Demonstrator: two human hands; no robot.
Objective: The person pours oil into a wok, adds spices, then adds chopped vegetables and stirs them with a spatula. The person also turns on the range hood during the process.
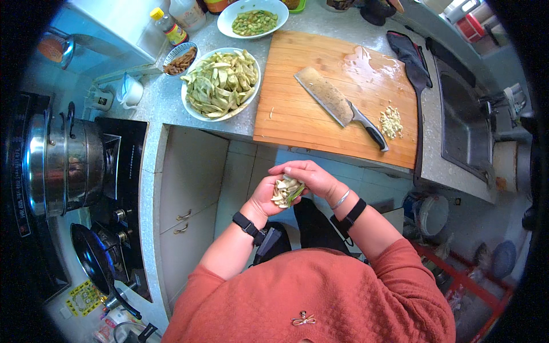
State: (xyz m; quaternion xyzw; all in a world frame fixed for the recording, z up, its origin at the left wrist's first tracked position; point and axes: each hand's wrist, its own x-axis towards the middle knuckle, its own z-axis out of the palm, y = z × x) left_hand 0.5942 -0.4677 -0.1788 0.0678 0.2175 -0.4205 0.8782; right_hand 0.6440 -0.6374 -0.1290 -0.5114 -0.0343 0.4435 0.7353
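My left hand [260,198] is cupped, palm up, around a handful of pale sliced pieces [283,192], which look like garlic with some green scallion. My right hand [316,179] curls over the top and far side of the same handful, thumb across it. Both hands are in front of my body, short of the counter's edge. Beyond them a wooden cutting board [296,124] lies on the counter. A cleaver [328,96] rests flat on it, handle towards the front right. Beside the handle is a small pile of minced garlic [391,123].
A bowl of sliced eggplant [221,83], a basket of brown strips [180,62] and a bowl of chopped green vegetables [255,23] stand behind. Left, the stove holds a steamer pot [68,167] and a frying pan [92,257] above a blue glow. A sink [465,120] is right.
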